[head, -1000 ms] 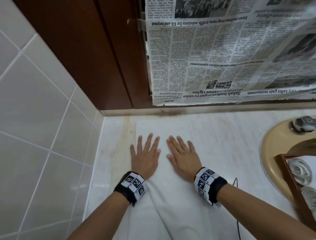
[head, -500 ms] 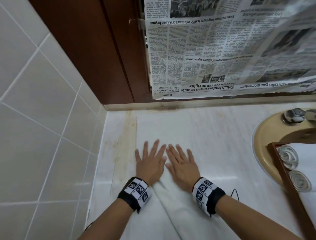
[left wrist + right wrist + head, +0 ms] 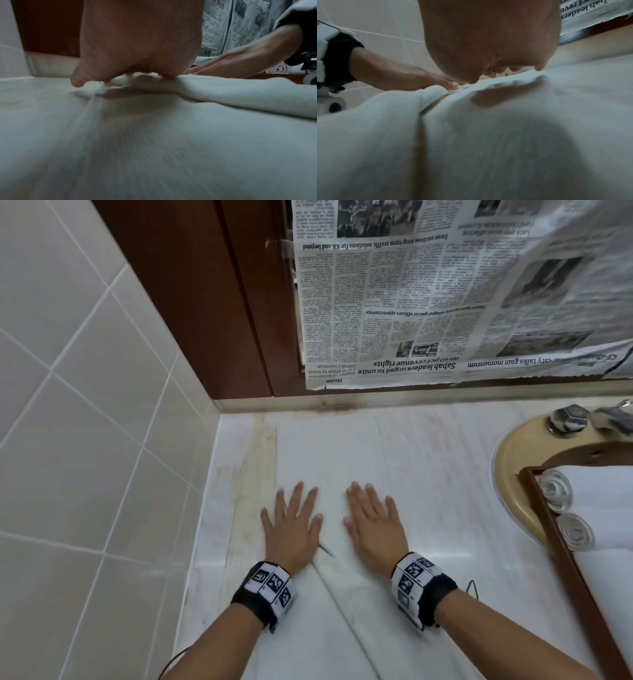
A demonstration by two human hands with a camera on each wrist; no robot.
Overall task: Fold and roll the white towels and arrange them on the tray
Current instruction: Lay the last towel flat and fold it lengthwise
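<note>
A white towel lies flat along the marble counter, running from the back wall toward me, with a long fold seam down its near part. My left hand presses flat on its left half, fingers straight and spread. My right hand presses flat on its right half a little apart from the left. The left wrist view shows the palm on the towel; the right wrist view shows the same over the towel's fold. Two rolled towels lie on the wooden tray at the right.
The tray rests over a beige sink with a chrome tap handle. A tiled wall closes the left side. Taped newspaper and a brown wooden panel stand behind the counter. A thin black cable lies by my right wrist.
Both hands slid back toward me along the towel, staying flat, then spread slightly apart. The view tilted down and shifted right.
</note>
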